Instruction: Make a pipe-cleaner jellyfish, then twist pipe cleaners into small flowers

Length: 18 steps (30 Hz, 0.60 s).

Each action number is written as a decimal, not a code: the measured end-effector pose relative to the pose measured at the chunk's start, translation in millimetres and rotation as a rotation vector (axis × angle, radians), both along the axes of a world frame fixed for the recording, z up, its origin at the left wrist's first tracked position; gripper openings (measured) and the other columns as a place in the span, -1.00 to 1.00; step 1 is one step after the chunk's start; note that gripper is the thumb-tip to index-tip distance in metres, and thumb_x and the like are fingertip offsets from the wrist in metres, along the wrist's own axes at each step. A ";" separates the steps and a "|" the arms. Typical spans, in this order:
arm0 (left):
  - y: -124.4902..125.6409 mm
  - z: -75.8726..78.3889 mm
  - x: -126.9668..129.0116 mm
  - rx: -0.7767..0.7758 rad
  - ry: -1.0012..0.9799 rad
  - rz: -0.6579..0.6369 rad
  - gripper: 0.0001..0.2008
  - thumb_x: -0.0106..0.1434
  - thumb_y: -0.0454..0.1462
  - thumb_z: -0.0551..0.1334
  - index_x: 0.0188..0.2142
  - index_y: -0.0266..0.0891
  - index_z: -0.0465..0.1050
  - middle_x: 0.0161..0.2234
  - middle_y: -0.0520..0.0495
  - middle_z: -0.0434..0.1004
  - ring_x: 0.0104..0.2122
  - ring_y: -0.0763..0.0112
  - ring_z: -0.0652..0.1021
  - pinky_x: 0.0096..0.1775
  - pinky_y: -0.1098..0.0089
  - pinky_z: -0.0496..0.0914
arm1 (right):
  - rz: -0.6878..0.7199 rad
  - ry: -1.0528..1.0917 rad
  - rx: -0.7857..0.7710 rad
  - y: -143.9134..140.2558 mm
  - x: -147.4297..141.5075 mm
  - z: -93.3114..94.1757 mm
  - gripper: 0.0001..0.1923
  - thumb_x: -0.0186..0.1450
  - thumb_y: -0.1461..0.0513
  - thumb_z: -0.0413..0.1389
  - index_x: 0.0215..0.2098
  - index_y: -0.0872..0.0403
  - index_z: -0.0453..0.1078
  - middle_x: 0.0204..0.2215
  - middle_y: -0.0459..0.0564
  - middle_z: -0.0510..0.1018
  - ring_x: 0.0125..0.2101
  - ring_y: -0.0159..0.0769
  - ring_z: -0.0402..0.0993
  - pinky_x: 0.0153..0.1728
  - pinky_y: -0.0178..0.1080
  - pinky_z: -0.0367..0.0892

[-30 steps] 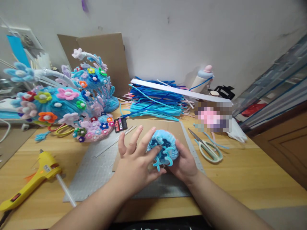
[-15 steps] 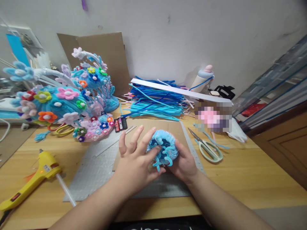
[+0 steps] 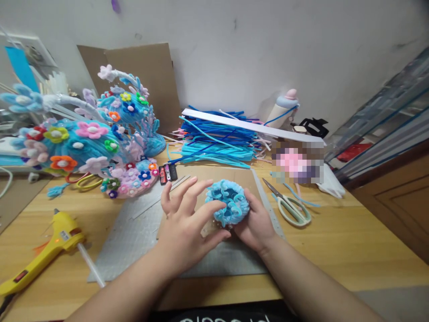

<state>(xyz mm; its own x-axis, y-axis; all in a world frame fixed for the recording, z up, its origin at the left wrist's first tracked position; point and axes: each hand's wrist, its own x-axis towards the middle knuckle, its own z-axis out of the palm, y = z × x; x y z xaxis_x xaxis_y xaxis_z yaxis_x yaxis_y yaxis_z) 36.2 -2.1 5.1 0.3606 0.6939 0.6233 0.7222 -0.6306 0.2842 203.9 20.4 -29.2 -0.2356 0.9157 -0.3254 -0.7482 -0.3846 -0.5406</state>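
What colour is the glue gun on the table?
Yellow, with an orange trigger; the glue gun shows in the head view, lower left.

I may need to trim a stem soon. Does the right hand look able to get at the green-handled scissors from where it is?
Probably yes, once freed: the right hand now cups the blue pipe-cleaner piece, but the scissors lie just to its right on the table with nothing between them.
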 end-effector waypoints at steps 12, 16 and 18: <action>5.0 0.0 1.1 0.034 -0.081 0.041 -0.88 0.20 -0.30 0.24 -0.38 0.00 0.52 0.01 0.00 0.43 0.11 0.13 0.27 0.12 -0.08 -0.04 | 0.102 0.032 0.043 1.0 -0.1 -3.8 -0.55 0.36 0.03 -0.14 -0.09 0.11 0.44 -0.19 0.00 0.61 -0.18 -0.21 0.51 0.00 -0.11 0.26; 6.5 -0.1 1.4 0.020 -0.073 0.024 -0.94 0.15 -0.24 0.29 -0.35 0.00 0.52 0.01 -0.02 0.42 0.10 0.09 0.27 0.12 -0.09 -0.03 | 0.095 0.031 0.007 1.2 0.7 -2.2 -0.55 0.36 0.03 -0.16 -0.10 0.13 0.44 -0.20 0.02 0.61 -0.18 -0.23 0.51 -0.04 -0.15 0.29; 6.4 0.2 1.0 0.021 -0.068 0.008 -0.91 0.14 -0.22 0.30 -0.32 0.01 0.51 0.01 -0.03 0.42 0.10 0.08 0.28 0.12 -0.09 -0.02 | 0.085 0.022 -0.018 1.5 1.1 -0.8 -0.55 0.37 0.04 -0.16 -0.12 0.12 0.45 -0.20 0.02 0.61 -0.19 -0.25 0.52 -0.07 -0.18 0.31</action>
